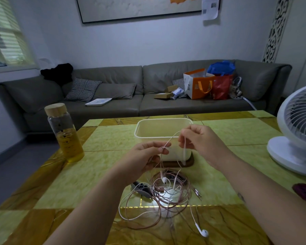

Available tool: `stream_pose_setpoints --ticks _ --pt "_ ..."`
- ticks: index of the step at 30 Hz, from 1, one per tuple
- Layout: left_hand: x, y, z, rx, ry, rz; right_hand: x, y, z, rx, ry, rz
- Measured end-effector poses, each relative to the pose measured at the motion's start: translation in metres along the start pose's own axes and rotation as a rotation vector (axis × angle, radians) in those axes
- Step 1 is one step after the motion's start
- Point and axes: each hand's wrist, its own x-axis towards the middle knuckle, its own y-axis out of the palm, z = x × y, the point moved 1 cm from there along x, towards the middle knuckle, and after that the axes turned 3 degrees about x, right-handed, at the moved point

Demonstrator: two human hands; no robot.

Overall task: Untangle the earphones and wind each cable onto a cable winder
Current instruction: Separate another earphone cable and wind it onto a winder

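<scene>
Left hand (145, 156), right hand (196, 140) each pinch pink cable (171, 138); tangle (170, 193) directly below, seemingly still knotted.

A cream rectangular plastic tub (162, 129) sits on a dark wooden tray (190, 163) on a green-and-amber stone-patterned counter (99, 167). Left of the tub stands a glass bottle of yellow liquid with a wooden lid (65, 137). Right of it stands a white desk fan (298, 124). Behind the tub, a grey sofa (166, 105) holds an orange-and-white paper bag (198, 85).

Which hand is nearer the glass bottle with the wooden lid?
Left. The left hand pinches the pink cable right of the glass bottle; the right hand pinches it farther right.
</scene>
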Motion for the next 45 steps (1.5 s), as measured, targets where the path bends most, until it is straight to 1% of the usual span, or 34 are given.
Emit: stream_pose_setpoints --ticks 3,5,7,10,15,16,17,19,20,22,24,26,28,30,31,33,35,36,38,39,40,41,42,44,45 --pt "0.000 -0.001 0.002 0.027 -0.003 0.005 0.002 -0.003 0.005 0.521 0.196 0.022" --pt "0.001 -0.002 0.005 0.074 -0.007 -0.013 0.002 -0.007 0.009 0.769 0.245 0.037" --pt "0.003 -0.004 0.008 0.099 -0.015 -0.056 0.001 -0.011 0.012 0.884 0.231 0.045" --pt "0.006 -0.009 0.014 0.123 -0.025 -0.093 0.003 -0.017 0.013 0.938 0.175 0.050" --pt "0.007 -0.011 0.018 0.157 -0.019 -0.159 0.003 -0.018 0.015 0.904 0.102 0.090" --pt "0.007 -0.010 0.018 0.251 -0.008 -0.186 0.003 -0.017 0.015 0.894 0.092 0.107" --pt "0.008 -0.010 0.018 0.408 0.012 -0.212 0.003 -0.015 0.015 0.865 0.069 0.131" --pt "0.009 -0.004 0.019 0.718 0.070 -0.197 0.001 -0.008 0.017 0.708 -0.002 0.201" --pt "0.008 -0.001 0.018 0.797 0.090 -0.168 -0.001 -0.005 0.018 0.616 -0.022 0.241" --pt "0.008 0.005 0.015 0.855 0.110 -0.115 -0.002 0.000 0.018 0.474 -0.015 0.307" --pt "0.008 0.009 0.012 0.826 0.147 -0.104 -0.003 0.004 0.016 0.393 0.026 0.359" --pt "0.009 0.009 0.009 0.708 0.189 -0.138 -0.003 0.003 0.014 0.287 0.038 0.355" --pt "0.010 0.008 0.007 0.554 0.201 -0.198 -0.003 0.001 0.010 0.202 0.030 0.299" --pt "0.011 0.002 0.005 0.432 0.199 -0.254 -0.002 -0.003 0.004 0.222 0.053 0.230" --pt "0.011 -0.001 0.003 0.382 0.202 -0.265 0.000 -0.005 -0.001 0.230 0.078 0.183" --pt "0.010 -0.007 -0.001 0.331 0.213 -0.274 0.004 -0.013 -0.014 0.173 0.169 0.046" --pt "0.009 -0.012 -0.005 0.361 0.219 -0.292 0.005 -0.023 -0.026 -0.010 0.280 -0.049" --pt "0.007 -0.012 -0.007 0.400 0.219 -0.295 0.004 -0.027 -0.031 -0.200 0.310 -0.041" --pt "0.005 -0.011 -0.011 0.501 0.223 -0.275 0.001 -0.031 -0.036 -0.637 0.296 -0.005" --pt "0.005 -0.009 -0.012 0.545 0.230 -0.254 0.001 -0.029 -0.037 -0.776 0.260 -0.020" --pt "0.004 -0.006 -0.012 0.583 0.239 -0.231 0.000 -0.025 -0.034 -0.809 0.211 -0.043" --pt "0.005 -0.004 -0.012 0.617 0.250 -0.215 -0.001 -0.019 -0.029 -0.742 0.160 -0.032" --pt "0.006 -0.001 -0.013 0.645 0.256 -0.197 -0.001 -0.012 -0.024 -0.598 0.128 0.019" --pt "0.008 0.005 -0.013 0.651 0.272 -0.149 -0.001 0.002 -0.013 -0.280 0.115 0.178" --pt "0.010 0.007 -0.013 0.642 0.283 -0.130 -0.002 0.007 -0.011 -0.167 0.119 0.261"
